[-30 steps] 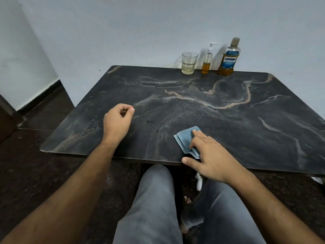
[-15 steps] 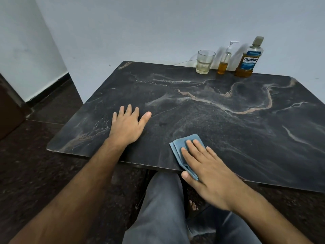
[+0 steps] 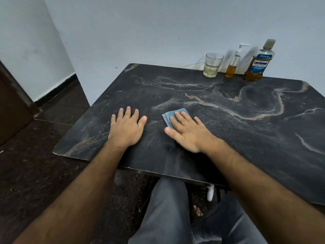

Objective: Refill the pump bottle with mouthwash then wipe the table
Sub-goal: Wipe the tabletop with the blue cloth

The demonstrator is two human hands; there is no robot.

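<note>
A folded blue cloth (image 3: 171, 115) lies on the dark marble table (image 3: 228, 131). My right hand (image 3: 189, 133) presses flat on it, fingers spread, covering its near half. My left hand (image 3: 125, 128) rests palm down on the table to the left of the cloth, holding nothing. At the table's far edge stand a pump bottle (image 3: 233, 65) with amber liquid in its lower part and, to its right, a capped mouthwash bottle (image 3: 258, 63) with a blue label.
A glass (image 3: 212, 65) with a little pale liquid stands left of the pump bottle. A white wall runs behind the table. My grey-trousered legs (image 3: 168, 213) are under the near edge, above a dark floor. A dark door (image 3: 10, 106) is at the left.
My right hand has slid the cloth away from the near edge toward the table's middle. My left hand, curled at first, now lies flat with fingers spread. The view has shifted left.
</note>
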